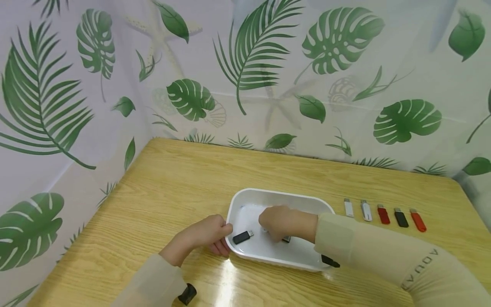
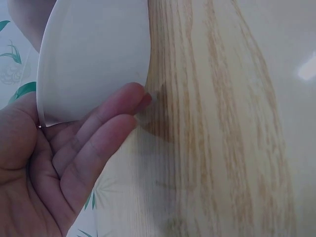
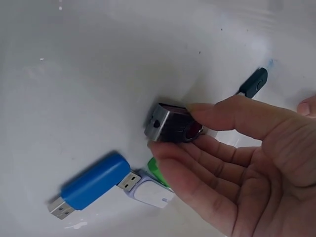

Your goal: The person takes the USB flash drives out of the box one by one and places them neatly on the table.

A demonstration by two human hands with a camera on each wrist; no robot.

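A white plastic basin (image 1: 284, 255) stands on the wooden table. My left hand (image 1: 209, 232) holds its left end, thumb at the rim and fingers under the outer wall (image 2: 98, 54). Inside the basin, my right hand (image 1: 284, 221) pinches a dark USB flash drive (image 3: 173, 123) with a metal swivel cover between thumb and fingers. Below that drive in the right wrist view lie a blue flash drive (image 3: 96, 181), a white one (image 3: 149, 194) and a green one (image 3: 155, 169) partly hidden by my fingers. A black flash drive (image 1: 241, 237) lies near the basin's left end.
Right of the basin, several flash drives lie in a row on the table: a white one (image 1: 348, 208), a silver-white one (image 1: 366, 211), a dark red one (image 1: 383, 215), a black one (image 1: 401, 218) and an orange-red one (image 1: 418, 221). A leaf-patterned curtain (image 1: 253, 128) borders the table's back and left.
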